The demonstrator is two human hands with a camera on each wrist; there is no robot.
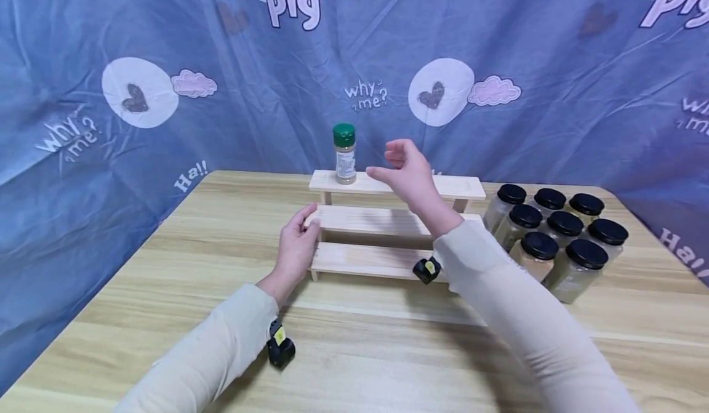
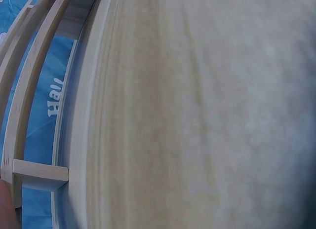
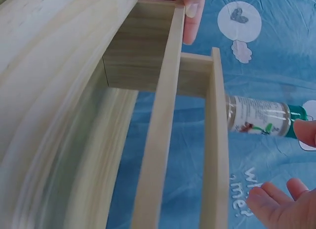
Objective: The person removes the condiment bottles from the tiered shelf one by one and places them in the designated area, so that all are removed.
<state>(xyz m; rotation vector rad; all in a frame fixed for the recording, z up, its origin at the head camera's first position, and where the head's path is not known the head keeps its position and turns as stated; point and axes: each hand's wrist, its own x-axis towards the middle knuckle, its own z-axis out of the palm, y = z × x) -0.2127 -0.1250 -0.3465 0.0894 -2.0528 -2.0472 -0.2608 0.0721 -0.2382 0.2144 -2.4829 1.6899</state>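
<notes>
A three-tier wooden rack [image 1: 371, 217] stands on the table. My left hand [image 1: 296, 244] grips the left end of its middle tier, thumb in front; those fingers show at the top of the right wrist view. On the top tier's left end stands an upright spice jar [image 1: 346, 162] with a green cap, a pale label and light brown contents. My right hand [image 1: 410, 176] is over the top tier, right of the spice jar, fingers loosely bent and thumb pointing toward it, a gap between them. That hand holds nothing.
Several square glass jars [image 1: 576, 271] with black lids and powdery contents stand grouped right of the rack, near my right forearm. A blue printed cloth [image 1: 249, 124] hangs behind the wood-grain table [image 1: 166, 302]. Small black cameras [image 1: 280, 346] are strapped at both wrists.
</notes>
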